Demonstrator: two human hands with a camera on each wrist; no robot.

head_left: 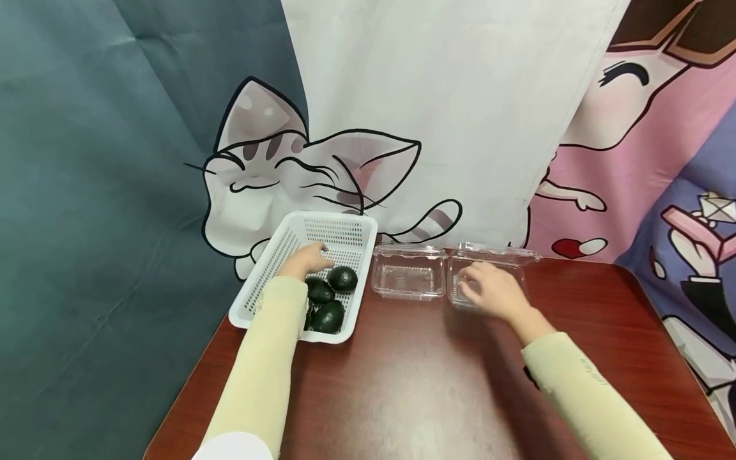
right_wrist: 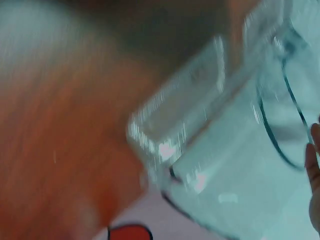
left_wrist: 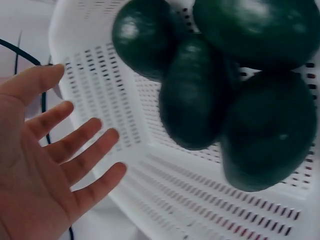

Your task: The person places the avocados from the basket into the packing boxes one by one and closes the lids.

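My left hand [head_left: 305, 260] hovers over the white slotted basket [head_left: 240, 316]. In the left wrist view its fingers [left_wrist: 82, 137] are spread, holding nothing, beside the basket's wall. Several dark green avocados [left_wrist: 195, 100] lie together in the basket, with one avocado [head_left: 342, 278] just right of that hand in the head view. Over the right-hand clear plastic box [head_left: 454, 291] is my right hand [head_left: 494, 291], fingers loosely bent with nothing seen in them. That box's hinged lid [head_left: 497, 253] stands raised behind it. Only a few right fingertips show at the edge of the blurred right wrist view.
Another clear plastic box [head_left: 408, 281], lid raised, sits between the basket and the right-hand box. All stand along the back of the reddish-brown table [head_left: 414, 383]. A cloth printed with cartoon figures [head_left: 460, 96] hangs close behind.
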